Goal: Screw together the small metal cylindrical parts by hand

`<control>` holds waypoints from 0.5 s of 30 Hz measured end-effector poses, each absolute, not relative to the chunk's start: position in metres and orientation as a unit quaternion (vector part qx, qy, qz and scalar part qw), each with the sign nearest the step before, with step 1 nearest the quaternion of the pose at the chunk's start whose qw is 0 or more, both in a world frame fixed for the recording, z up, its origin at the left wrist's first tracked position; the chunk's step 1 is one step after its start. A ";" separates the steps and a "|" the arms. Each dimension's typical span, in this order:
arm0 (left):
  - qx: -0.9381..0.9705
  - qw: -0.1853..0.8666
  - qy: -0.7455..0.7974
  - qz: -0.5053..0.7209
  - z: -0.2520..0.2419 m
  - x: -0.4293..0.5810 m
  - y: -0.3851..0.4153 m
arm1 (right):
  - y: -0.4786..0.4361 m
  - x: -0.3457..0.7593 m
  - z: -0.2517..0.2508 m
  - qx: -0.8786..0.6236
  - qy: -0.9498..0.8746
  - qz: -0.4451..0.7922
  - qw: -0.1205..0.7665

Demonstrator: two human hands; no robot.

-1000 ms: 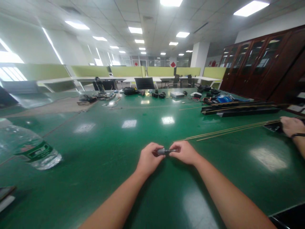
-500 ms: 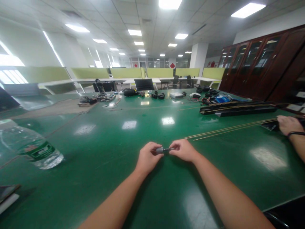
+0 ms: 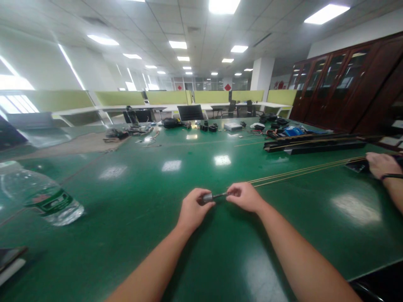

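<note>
My left hand (image 3: 195, 208) is closed, thumb and fingers pinching a small grey cylinder (image 3: 208, 197) just above the green table. A thin dark rod (image 3: 219, 195) runs from the cylinder's right end to my right hand (image 3: 244, 196), whose fingertips are closed on its far end. I cannot tell whether rod and cylinder are one piece. Several long thin brass-coloured rods (image 3: 292, 171) lie on the table beyond my right hand.
At the left a clear plastic bottle (image 3: 52, 205) with a green label leans over. A co-worker's hand (image 3: 382, 165) rests at the right by the brass-coloured rods. Black rails (image 3: 324, 146) lie behind them, and electronic parts line the far side of the green table (image 3: 135, 247).
My right hand has shifted slightly right and away from my left hand. More of the thin dark rod shows between them. The cylinder has moved a little left.
</note>
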State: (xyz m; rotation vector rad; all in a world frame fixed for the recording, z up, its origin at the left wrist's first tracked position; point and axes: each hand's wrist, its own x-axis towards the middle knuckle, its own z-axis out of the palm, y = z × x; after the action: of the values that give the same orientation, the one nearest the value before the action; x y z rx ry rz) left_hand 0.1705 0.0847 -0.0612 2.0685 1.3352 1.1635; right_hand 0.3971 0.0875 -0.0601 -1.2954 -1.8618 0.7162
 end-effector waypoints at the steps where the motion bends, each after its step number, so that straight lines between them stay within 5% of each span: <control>1: 0.739 0.199 0.493 0.414 -0.061 0.168 0.086 | 0.087 0.398 -0.059 -0.504 -0.725 0.275 0.381; 4: 0.695 0.218 0.538 0.425 -0.056 0.163 0.087 | 0.088 0.397 -0.060 -0.496 -0.722 0.277 0.395; 10: 0.432 0.467 0.513 0.576 -0.030 0.146 0.067 | 0.092 0.389 -0.072 -0.489 -0.710 0.320 0.391; 15: 0.452 0.414 0.587 0.529 -0.010 0.081 0.018 | 0.091 0.385 -0.071 -0.488 -0.714 0.326 0.382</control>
State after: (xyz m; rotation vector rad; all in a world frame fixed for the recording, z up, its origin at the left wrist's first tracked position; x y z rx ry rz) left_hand 0.0810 0.0177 -0.0097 1.1366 1.4755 1.3297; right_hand 0.3851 0.0913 -0.0709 -1.2449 -1.8205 0.8329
